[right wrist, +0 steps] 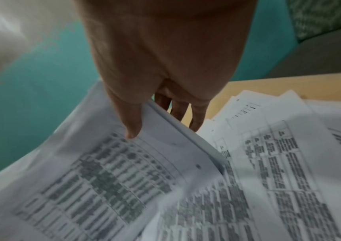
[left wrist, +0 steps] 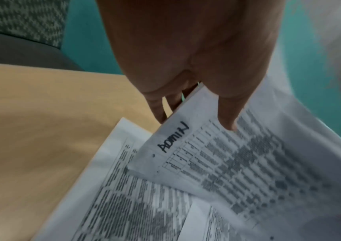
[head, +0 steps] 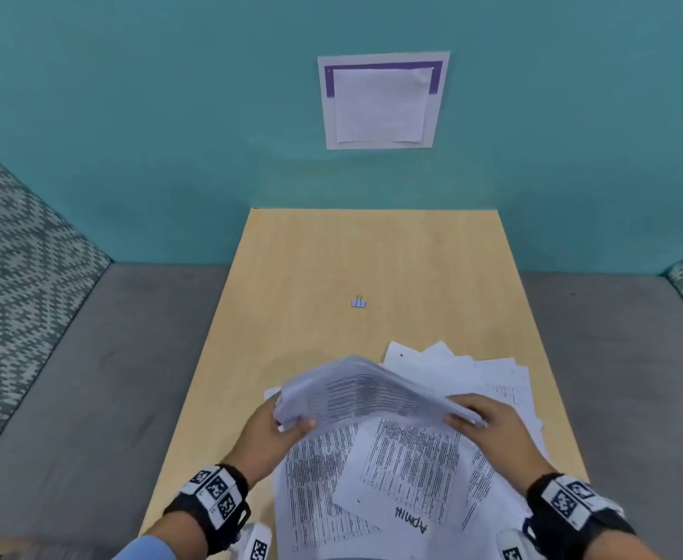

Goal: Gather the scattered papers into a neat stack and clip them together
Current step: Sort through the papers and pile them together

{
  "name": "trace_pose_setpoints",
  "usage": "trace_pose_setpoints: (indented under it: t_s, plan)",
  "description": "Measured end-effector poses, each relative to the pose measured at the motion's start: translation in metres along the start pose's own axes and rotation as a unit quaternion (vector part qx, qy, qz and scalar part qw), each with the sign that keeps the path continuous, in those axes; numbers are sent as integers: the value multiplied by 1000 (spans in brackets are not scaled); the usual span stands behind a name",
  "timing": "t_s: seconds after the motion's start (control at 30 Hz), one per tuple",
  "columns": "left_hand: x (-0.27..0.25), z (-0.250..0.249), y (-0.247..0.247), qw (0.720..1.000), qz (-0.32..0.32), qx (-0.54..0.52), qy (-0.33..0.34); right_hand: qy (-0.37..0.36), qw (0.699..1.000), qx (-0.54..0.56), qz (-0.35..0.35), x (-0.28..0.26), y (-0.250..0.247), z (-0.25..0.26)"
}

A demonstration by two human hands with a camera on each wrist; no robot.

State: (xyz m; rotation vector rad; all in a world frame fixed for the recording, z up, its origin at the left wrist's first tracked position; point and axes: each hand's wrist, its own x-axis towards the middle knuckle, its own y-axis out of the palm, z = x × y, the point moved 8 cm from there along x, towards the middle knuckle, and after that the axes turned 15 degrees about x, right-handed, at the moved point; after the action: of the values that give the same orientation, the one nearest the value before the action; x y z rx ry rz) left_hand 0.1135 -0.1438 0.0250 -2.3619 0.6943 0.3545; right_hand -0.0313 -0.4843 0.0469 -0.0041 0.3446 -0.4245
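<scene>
Over wooden table (head: 311,256), hands grip bundle (head: 364,392) sideways, long axis left-right.

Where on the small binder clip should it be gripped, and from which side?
Probably by the wire handles of the binder clip, approached from above. It sits alone on the wooden table, beyond the papers, with nothing crowding it. How its handles are folded is too small to tell. Both hands are busy holding sheets.
</scene>
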Motion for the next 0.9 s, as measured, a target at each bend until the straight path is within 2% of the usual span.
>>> trace_pose_setpoints:
  t_s: [0.1,0.23,0.37,0.5,0.7,0.77,0.9]
  plan:
    - [2,4,-5,999,-30,-7,-14,-3,999,-25,-27,3,-1,-6]
    - [1,-11,-27,996,-74,-51,1,-33,996,36,-73,2,-10,9]
    - [-2,-15,-28,997,-39,-59,28,-56,998,5,-39,2,-11,2]
    - [-1,-16,-28,998,-47,-42,29,-44,998,-25,-26,1,-5,-6]
    - [-6,-35,-47,986,-136,32,95,-78,994,28,-76,-3,-10,7]
    - [-11,-40,-54,980,-157,52,109,-79,994,30,-69,-7,-9,9]
    - [-6,-32,-43,978,-90,156,106,-70,997,9,-27,-8,-2,7]
